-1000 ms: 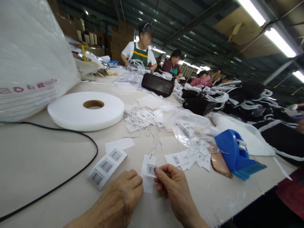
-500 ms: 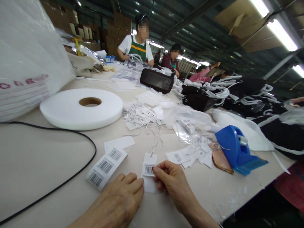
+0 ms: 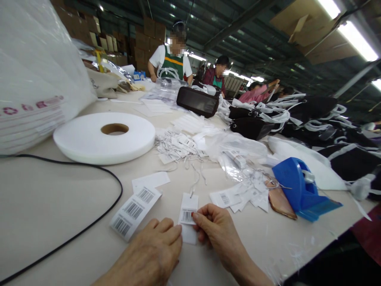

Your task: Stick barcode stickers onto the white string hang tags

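Observation:
A white hang tag (image 3: 184, 198) with a string at its top lies on the table in front of me. My right hand (image 3: 218, 234) pinches the right edge of a barcode sticker (image 3: 187, 215) lying over the tag's middle. My left hand (image 3: 157, 246) rests palm down, its bent fingers against the tag's lower left edge; the thumb is mostly hidden and I see nothing held. Left of it lies a curling strip of barcode stickers (image 3: 133, 210), partly over a blank white slip (image 3: 151, 179).
A large white tape roll (image 3: 80, 139) and a black cord (image 3: 117, 194) lie left. Tag piles (image 3: 178, 145) are ahead; a blue tape dispenser (image 3: 293, 186) and a phone-like copper case (image 3: 279, 200) sit right. Black bags (image 3: 198, 101) and co-workers (image 3: 172, 59) are beyond.
The view has shifted slightly. Both hands, the tag and the sticker keep nearly the same positions to one another. Across the table, a co-worker's head has bent lower.

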`<state>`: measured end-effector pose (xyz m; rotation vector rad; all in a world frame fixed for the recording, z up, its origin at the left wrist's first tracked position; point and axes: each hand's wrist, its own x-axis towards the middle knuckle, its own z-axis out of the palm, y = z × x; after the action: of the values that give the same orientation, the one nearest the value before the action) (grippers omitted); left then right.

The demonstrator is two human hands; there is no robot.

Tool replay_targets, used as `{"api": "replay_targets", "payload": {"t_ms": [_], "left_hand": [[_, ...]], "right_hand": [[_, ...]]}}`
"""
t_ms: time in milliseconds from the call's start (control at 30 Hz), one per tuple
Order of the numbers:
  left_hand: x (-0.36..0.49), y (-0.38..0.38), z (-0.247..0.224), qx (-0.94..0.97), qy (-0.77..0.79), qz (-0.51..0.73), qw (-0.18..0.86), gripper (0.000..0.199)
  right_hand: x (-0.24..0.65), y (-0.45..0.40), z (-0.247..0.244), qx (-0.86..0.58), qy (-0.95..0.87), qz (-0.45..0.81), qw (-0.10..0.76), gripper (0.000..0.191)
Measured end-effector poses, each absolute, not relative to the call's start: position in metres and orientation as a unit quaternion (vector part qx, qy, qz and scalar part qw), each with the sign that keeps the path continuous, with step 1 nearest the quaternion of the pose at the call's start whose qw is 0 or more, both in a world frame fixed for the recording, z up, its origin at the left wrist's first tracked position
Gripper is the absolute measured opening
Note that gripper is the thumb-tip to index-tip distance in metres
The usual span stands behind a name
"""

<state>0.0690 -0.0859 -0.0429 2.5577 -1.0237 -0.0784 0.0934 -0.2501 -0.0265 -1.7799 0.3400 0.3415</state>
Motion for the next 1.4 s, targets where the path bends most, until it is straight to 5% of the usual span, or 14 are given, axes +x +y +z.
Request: {"api": "replay_targets", "payload": {"t_ms": [533, 800, 1067, 1233, 1400], "left_hand": [[0.069, -0.089, -0.069, 0.911, -0.369, 0.046, 0.179, 0.01], [0.071, -0.091, -0.03, 0.898, -0.349, -0.048, 0.262, 0.012], [0.075, -0.095, -0.027, 0.897, -0.373, -0.033, 0.235, 0.006], [0.074, -0.092, -0.029, 0.9, -0.362, -0.042, 0.241, 0.01], [0.073, -0.091, -0.035, 0.894, -0.354, -0.023, 0.274, 0.013]], "right_hand": [[0.093, -0.249, -0.031, -0.806, 0.15, 0.157, 0.551, 0.017], [0.093, -0.248, -0.032, -0.83, 0.122, 0.134, 0.528, 0.016], [0.1, -0.255, -0.025, -0.86, 0.108, 0.179, 0.465, 0.02], [0.09, -0.272, -0.025, -0.907, 0.079, 0.084, 0.405, 0.022], [0.071, -0.271, -0.035, -0.936, -0.185, -0.07, 0.291, 0.025]]}}
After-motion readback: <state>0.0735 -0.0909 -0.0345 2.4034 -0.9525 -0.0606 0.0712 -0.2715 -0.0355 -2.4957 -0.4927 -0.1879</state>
